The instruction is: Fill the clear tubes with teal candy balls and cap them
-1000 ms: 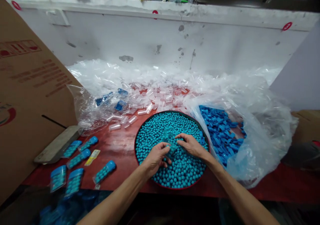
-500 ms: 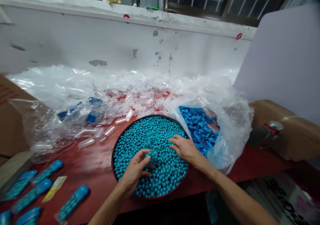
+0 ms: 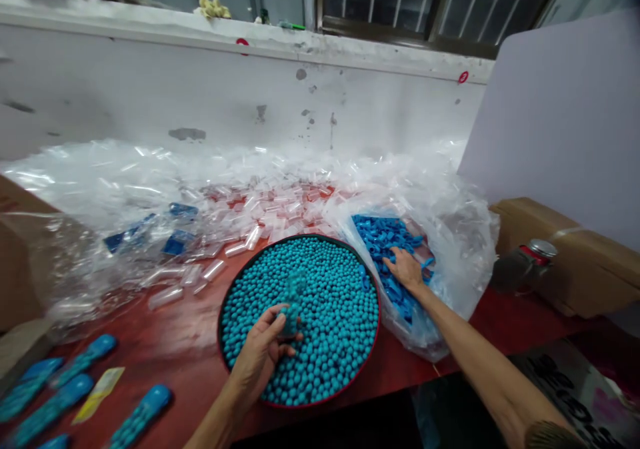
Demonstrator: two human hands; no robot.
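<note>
My left hand (image 3: 263, 346) is closed around a clear plastic tube (image 3: 290, 321) of teal balls, held over the near middle of a round tray (image 3: 219, 322). The tray is full of loose teal balls (image 3: 325, 316). Behind the tube is a see-through greenish shape I cannot make out. To the right, my right hand (image 3: 407, 269) reaches into a clear plastic bag (image 3: 463, 249), its fingers apart and touching the pile of blue plastic caps (image 3: 383, 236). The fingertips are partly lost among the caps. A single blue cap (image 3: 364, 279) rests on the balls by the tray's right rim.
Empty clear tubes (image 3: 280, 209) lie heaped behind the tray. Several filled tubes with blue caps (image 3: 143, 416) and a yellow-white label strip (image 3: 99, 396) lie at the left. A jar (image 3: 530, 262) stands before a cardboard box (image 3: 575, 256) at the right. A white wall (image 3: 250, 96) closes the back.
My right hand has moved from above the tray's right side into the bag of blue caps. My left hand still holds the tube over the tray, slightly lower.
</note>
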